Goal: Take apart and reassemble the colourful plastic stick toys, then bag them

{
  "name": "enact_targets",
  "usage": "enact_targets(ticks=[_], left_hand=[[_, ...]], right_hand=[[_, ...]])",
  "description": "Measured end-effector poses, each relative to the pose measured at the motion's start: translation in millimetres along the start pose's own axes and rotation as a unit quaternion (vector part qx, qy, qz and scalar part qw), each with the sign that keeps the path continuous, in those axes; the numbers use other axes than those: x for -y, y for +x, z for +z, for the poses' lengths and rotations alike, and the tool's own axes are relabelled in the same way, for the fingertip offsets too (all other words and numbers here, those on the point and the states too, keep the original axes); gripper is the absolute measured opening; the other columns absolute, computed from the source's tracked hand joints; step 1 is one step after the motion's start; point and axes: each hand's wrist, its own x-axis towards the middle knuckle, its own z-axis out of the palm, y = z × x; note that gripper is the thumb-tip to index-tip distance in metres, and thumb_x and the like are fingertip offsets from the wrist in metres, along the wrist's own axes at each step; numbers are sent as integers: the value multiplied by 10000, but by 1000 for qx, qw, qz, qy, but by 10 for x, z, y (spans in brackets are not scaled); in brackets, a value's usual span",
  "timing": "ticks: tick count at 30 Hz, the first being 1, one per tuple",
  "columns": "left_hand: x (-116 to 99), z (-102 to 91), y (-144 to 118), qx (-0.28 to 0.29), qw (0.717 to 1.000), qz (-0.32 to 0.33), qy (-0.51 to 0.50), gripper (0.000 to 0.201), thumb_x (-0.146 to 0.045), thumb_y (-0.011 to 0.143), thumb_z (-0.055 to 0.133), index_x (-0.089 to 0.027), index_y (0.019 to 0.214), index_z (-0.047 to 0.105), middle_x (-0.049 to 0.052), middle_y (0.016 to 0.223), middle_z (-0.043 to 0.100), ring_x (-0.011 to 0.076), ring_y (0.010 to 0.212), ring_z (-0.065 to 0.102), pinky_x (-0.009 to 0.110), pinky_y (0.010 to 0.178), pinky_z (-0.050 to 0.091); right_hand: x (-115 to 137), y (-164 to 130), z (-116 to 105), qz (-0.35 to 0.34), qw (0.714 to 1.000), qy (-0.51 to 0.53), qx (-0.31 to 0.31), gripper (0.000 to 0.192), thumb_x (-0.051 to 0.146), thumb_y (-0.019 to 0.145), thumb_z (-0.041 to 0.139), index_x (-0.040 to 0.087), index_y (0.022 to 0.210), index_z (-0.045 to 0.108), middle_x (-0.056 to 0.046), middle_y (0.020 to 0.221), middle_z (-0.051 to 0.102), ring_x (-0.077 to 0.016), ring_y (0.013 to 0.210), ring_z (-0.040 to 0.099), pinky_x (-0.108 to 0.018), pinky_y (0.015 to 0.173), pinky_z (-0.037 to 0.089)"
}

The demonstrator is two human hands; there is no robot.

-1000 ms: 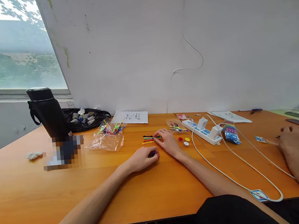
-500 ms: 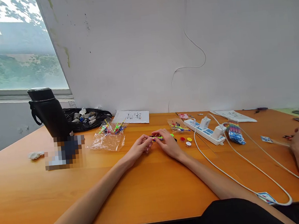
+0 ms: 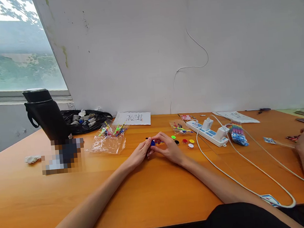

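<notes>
Left hand [image 3: 139,154] fingers pinched on small blue piece [image 3: 152,142] at table [image 3: 153,192] centre; right hand [image 3: 168,148] curled, fingertips meeting it. Colored discs [image 3: 183,141] just right. Since earlier: hands closed together, blue piece lifted between them.

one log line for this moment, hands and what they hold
left hand: pinching small blue piece | right hand: touching same piece | beside: coloured discs | surface: orange table

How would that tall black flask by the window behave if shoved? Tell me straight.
The tall black cylindrical flask stands upright and narrow, so a push near its lid would probably tip it. Lying down, its round body would likely roll. It looks bulky, so probably heavy if full; that cannot be seen.
</notes>
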Motion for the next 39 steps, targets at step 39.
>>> enact_targets(ticks=[39], left_hand=[[0, 57, -59, 41, 993, 10, 110, 505, -579, 984, 290, -171, 871, 567, -11, 687, 487, 141, 650, 441, 263, 644, 348]], right_hand=[[-307, -468, -542, 130, 878, -460, 7, 123, 282, 858, 544, 217, 952, 589, -27, 663, 657, -237, 676, 589, -311, 644, 303]])
